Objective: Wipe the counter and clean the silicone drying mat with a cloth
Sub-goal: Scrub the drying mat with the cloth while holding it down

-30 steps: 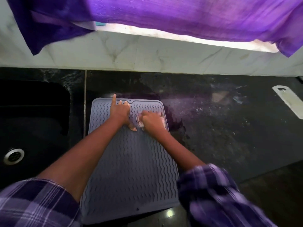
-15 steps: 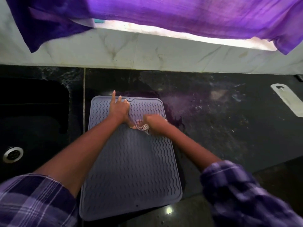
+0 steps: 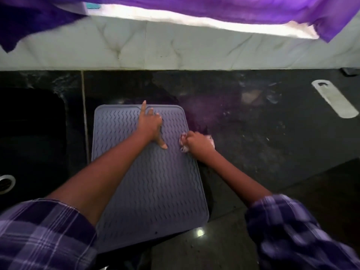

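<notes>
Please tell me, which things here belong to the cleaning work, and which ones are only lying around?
Belong to the job:
mat, held flat by the left hand
cloth, gripped in the right hand
counter

Just lying about:
sink
white strip at far right
purple fabric hanging above
</notes>
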The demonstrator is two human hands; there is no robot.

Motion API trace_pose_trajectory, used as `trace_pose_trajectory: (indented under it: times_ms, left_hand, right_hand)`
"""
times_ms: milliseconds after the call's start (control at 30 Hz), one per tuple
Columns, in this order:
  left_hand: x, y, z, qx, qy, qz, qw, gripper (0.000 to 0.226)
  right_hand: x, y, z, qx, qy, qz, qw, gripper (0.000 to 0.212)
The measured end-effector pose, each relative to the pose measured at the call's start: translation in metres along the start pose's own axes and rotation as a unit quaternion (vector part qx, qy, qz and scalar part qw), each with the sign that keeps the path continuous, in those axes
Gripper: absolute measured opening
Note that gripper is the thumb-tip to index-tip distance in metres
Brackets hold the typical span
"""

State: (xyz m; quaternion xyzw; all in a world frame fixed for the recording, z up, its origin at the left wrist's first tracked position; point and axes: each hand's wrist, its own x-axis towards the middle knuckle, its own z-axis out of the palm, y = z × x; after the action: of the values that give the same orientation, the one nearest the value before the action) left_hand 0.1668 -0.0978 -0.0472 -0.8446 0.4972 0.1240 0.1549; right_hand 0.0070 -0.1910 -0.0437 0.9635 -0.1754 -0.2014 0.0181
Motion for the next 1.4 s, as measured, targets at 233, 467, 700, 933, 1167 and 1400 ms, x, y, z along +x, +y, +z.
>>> trace_pose_trajectory:
  times_ms: [233,467,700,933,1167,1400]
  left_hand:
    - [-0.009,0.003,-0.003,0.011,-0.015,-0.019,1.0,0.117]
    - [-0.019,0.008,0.001,0.042,-0.002,-0.036,0.998,0.112]
    - [-0.092,0.04,0.024,-0.002,0.006,-0.021,1.0,0.094]
    - [-0.16,0.06,0.051,0.003,-0.033,-0.028,0.999,0.115]
    - [-0.166,0.064,0.043,0.016,-0.038,-0.029,0.999,0.11]
    - [-0.162,0.062,0.047,0.022,-0.035,-0.028,0.999,0.111]
  right_hand:
    - [0.041,-0.002,-0.046,0.042,0.078,0.064,0.994,0.033]
    - [-0.064,-0.033,0.037,0.095,0.051,0.01,0.994,0.035]
    - [-0.054,-0.032,-0.022,0.092,-0.006,0.055,0.994,0.035]
    - [-0.087,-0.07,0.027,-0.019,0.079,-0.004,0.997,0.032]
    - [-0.188,-0.06,0.045,0.095,-0.096,-0.033,0.99,0.033]
    - [-0.141,-0.085,0.039,0.051,0.082,0.033,0.995,0.036]
